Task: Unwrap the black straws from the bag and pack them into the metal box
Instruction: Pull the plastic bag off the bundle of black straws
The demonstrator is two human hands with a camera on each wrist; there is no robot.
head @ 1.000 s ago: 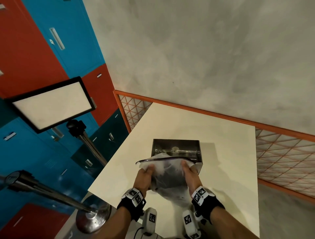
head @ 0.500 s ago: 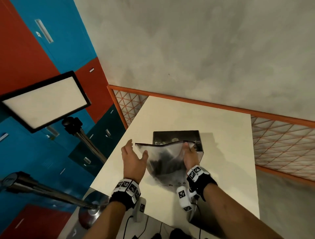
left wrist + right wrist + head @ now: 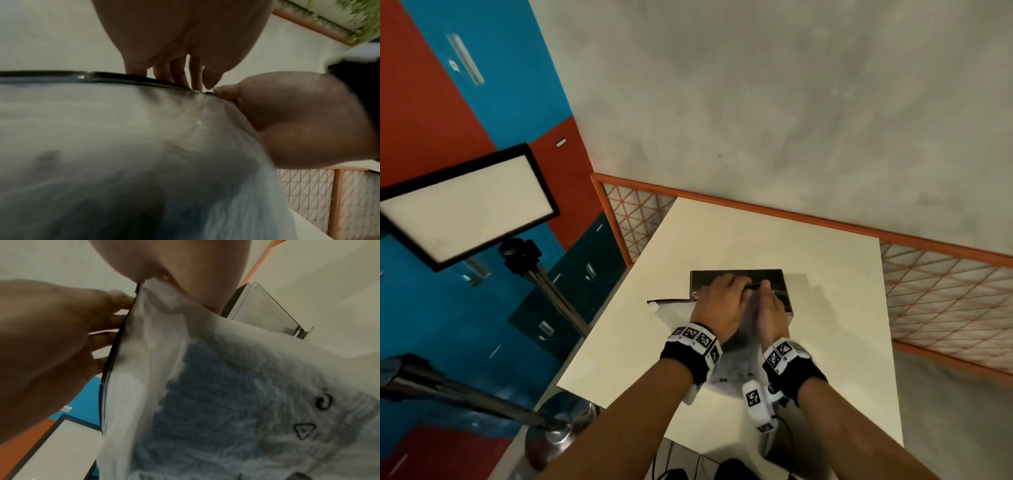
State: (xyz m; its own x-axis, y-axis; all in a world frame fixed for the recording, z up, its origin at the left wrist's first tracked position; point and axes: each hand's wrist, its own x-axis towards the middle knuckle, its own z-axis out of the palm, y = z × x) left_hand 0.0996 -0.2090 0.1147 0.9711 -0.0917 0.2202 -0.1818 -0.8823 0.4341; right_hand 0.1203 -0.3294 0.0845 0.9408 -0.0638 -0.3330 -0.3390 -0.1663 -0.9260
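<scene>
Gripping: my left hand [image 3: 722, 305] and right hand [image 3: 768, 311] both pinch the frosted plastic bag's black zip edge [image 3: 115, 78], close together.
Bag [image 3: 226, 386]: dark straws [image 3: 205, 402] inside, in front of the open metal box [image 3: 739, 277] on the cream table [image 3: 825, 308].

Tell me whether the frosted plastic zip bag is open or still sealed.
Cannot tell. Both hands, left hand and right hand, pinch the frosted plastic zip bag at its black zipper strip; no gap shows.
</scene>
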